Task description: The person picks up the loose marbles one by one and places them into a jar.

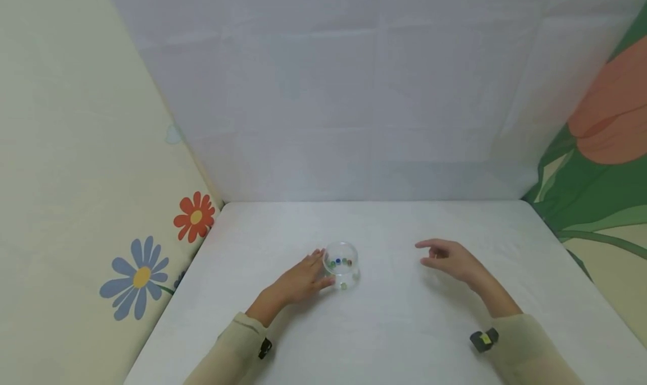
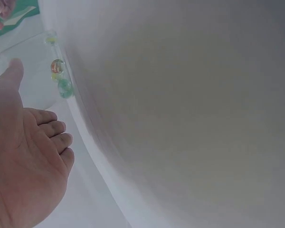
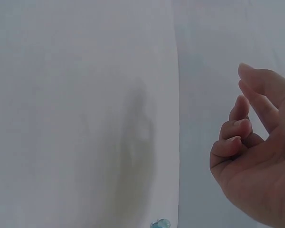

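A clear round cup (image 1: 355,274) stands on the white table with several small glass marbles (image 1: 338,261) seen in it, blue, green and reddish. My left hand (image 1: 303,281) lies at the cup's left side, thumb toward the near side, fingers mostly straight. In the left wrist view, green and orange marbles (image 2: 65,88) show low in the cup, beyond the thumb. My right hand (image 1: 452,260) hovers to the right of the cup, apart from it. Its index finger reaches forward and the other fingers bend loosely, with nothing held. At the right wrist view's bottom edge, a bluish glassy piece (image 3: 160,223) is partly cut off.
The white-covered table (image 1: 394,329) runs back to a white sheet (image 1: 374,104) hanging upright behind it. Flower-patterned cloth (image 1: 141,275) stands along the left side, and another with a large orange flower (image 1: 614,110) along the right. Small dark devices (image 1: 483,340) sit at both wrists.
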Motion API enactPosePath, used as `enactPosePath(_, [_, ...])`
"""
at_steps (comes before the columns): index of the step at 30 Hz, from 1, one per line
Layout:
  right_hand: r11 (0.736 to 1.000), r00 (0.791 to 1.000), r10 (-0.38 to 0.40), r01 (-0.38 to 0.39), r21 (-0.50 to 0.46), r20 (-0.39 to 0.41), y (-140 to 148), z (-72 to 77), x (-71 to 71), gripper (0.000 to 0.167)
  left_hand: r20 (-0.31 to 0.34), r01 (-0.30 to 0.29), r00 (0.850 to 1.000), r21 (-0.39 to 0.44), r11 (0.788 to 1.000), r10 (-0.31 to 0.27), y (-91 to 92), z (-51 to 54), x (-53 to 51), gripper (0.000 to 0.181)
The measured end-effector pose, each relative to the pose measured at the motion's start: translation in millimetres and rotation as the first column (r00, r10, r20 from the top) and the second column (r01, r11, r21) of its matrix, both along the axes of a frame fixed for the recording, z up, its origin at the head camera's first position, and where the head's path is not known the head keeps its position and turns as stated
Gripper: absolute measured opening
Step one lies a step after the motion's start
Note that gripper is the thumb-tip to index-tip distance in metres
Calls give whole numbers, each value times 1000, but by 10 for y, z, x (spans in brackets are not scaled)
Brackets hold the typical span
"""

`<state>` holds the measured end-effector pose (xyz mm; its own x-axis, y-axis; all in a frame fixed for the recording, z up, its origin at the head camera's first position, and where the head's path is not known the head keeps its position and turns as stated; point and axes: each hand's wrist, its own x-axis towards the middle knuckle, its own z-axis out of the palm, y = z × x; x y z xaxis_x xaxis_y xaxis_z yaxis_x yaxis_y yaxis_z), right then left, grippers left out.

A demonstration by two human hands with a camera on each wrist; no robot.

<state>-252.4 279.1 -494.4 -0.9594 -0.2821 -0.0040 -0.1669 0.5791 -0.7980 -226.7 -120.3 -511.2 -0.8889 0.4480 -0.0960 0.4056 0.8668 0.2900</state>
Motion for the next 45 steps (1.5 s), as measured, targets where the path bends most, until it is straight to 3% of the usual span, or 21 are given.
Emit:
enactPosePath(11, [998, 999, -34, 33, 50, 10, 160, -75, 57, 42, 7, 4, 1000, -2, 1000, -4, 5, 29, 8, 85])
enactPosePath(29, [995, 994, -91, 89, 34, 52, 498, -142, 137, 49, 6, -7, 1000, -4, 1000, 7, -5, 10, -2, 85])
enactPosePath(45, [995, 996, -82, 80, 51, 37, 759, -152, 141, 55, 12, -18, 1000, 18, 1000, 18, -8, 9, 10, 86])
